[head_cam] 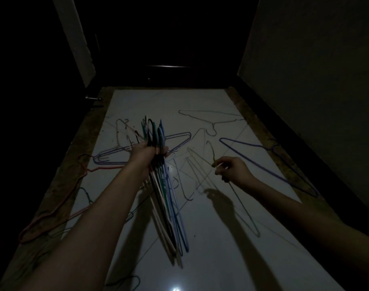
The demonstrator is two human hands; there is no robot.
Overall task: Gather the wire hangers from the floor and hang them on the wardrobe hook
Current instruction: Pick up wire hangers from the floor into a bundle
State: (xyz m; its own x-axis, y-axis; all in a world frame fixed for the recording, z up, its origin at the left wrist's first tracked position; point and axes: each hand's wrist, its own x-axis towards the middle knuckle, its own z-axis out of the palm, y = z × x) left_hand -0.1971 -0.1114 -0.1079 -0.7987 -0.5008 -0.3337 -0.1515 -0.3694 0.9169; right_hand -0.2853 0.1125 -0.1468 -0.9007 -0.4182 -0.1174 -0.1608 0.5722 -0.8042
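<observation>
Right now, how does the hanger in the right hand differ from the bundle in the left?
The right hand pinches a single greenish hanger at its neck; the left hand grips a bundle of hangers in several colours. The single hanger's hook curls toward the bundle, while the bundle's hooks stand upright above the fist. Both hang clear of the floor.

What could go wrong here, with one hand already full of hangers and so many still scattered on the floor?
The left hand grips a thick bundle of hangers; adding more could make some slip out. The right hand pinches a green hanger that lies across others, so lifting it may snag and drag them. The room is dim, so the pale hanger on the white floor could easily be missed or stepped on.
</observation>
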